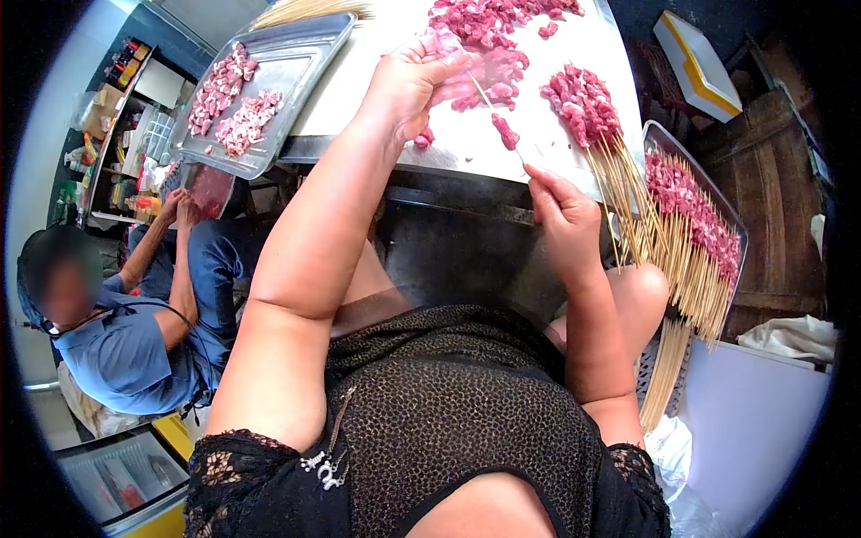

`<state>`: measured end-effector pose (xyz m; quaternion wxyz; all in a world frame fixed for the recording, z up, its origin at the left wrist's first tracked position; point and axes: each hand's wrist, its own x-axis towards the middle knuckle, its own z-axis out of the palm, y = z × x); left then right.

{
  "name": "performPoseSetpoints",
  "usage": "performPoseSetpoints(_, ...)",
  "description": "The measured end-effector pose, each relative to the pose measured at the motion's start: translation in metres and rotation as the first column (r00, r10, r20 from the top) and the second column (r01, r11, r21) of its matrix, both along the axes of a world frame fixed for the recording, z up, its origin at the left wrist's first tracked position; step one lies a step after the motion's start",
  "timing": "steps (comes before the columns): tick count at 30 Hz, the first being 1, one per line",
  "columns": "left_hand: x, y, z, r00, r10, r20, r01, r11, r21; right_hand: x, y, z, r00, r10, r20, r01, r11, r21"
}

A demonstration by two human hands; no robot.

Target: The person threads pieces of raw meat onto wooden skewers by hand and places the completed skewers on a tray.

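Observation:
My right hand point(567, 215) pinches the lower part of a thin bamboo skewer point(484, 93) above the table's near edge. A piece of raw red meat point(505, 132) is threaded on it. The skewer's upper end reaches the fingers of my left hand point(435, 76), which look shiny, as if under clear plastic. Those fingers are bent together, and what they hold is hidden. Just beyond my left hand spreads a pile of cut raw meat point(502, 67). To the right of the skewer lies a bundle of loaded meat skewers point(581, 103), sticks towards me.
A metal tray of loaded skewers point(691, 206) stands at the right. At the left, a metal tray point(296, 67) holds paler meat pieces. The white tabletop point(350, 90) ends above my lap. A seated person point(126, 341) works at the left, hands near another meat container point(212, 190).

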<state>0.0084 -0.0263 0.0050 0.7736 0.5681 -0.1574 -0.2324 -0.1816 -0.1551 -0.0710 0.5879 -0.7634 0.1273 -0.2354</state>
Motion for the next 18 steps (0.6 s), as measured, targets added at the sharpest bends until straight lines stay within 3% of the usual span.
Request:
performPoseSetpoints(2, 0.002, -0.001, -0.001, 0.999, -0.038, -0.004, 0.038, 0.999, -0.005, 0.000, 0.001, 0.001, 1.000, 0.005, 0.013, -0.005, 1.000, -0.003)
performPoseSetpoints(7, -0.007, -0.006, 0.001, 0.993, -0.117, -0.030, 0.117, 0.993, 0.001, 0.005, 0.007, 0.001, 0.995, 0.081, 0.052, -0.091, 0.969, 0.231)
performPoseSetpoints(10, -0.010, -0.010, -0.001, 0.987, -0.162, -0.020, 0.163, 0.987, 0.006, 0.006, 0.006, -0.001, 0.997, 0.041, 0.059, -0.055, 0.963, 0.263)
performPoseSetpoints(13, -0.009, -0.012, -0.013, 0.929, -0.351, -0.116, 0.353, 0.936, -0.002, 0.005, 0.003, 0.000, 0.999, 0.018, 0.036, -0.026, 0.977, 0.213)
performPoseSetpoints(14, -0.005, -0.014, -0.014, 0.929, -0.351, -0.116, 0.353, 0.936, -0.003, 0.004, 0.002, 0.000, 0.999, 0.019, 0.036, -0.026, 0.977, 0.212)
performPoseSetpoints(16, 0.000, -0.017, -0.009, 0.956, -0.243, -0.162, 0.209, 0.957, -0.201, 0.002, 0.001, -0.003, 0.999, 0.034, 0.005, -0.034, 0.975, 0.218)
performPoseSetpoints(18, -0.002, -0.015, -0.004, 0.955, -0.229, -0.189, 0.180, 0.952, -0.247, 0.000, 0.000, -0.006, 0.999, 0.033, 0.001, -0.032, 0.976, 0.215)
